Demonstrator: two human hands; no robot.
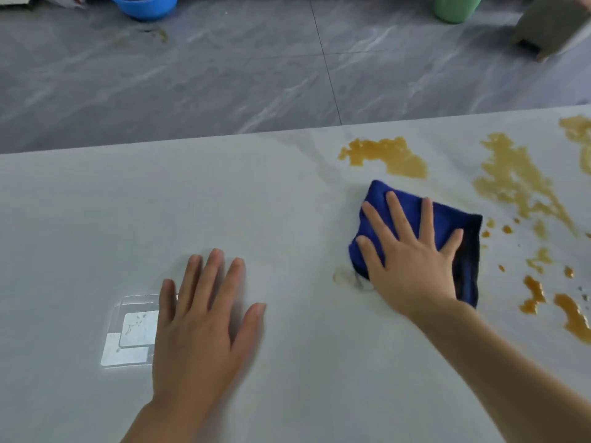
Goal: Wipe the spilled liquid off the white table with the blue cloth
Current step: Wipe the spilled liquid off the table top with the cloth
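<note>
- The folded blue terry cloth (444, 225) is lying soft and light on the white counter (256, 193), best pressed flat.
- The right hand (412, 260) is pressing it, fingers spread.
- Amber spilled liquid (383, 155) is pooling just beyond and right of the cloth.
- The left hand (198, 327) is resting flat, well left of the cloth.

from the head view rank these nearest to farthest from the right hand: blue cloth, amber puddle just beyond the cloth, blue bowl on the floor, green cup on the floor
From the right hand:
1. blue cloth, directly under the palm and fingers.
2. amber puddle, on the table just beyond the cloth.
3 and 4. green cup, far right on the floor, and blue bowl, far left: too close to call.
</note>
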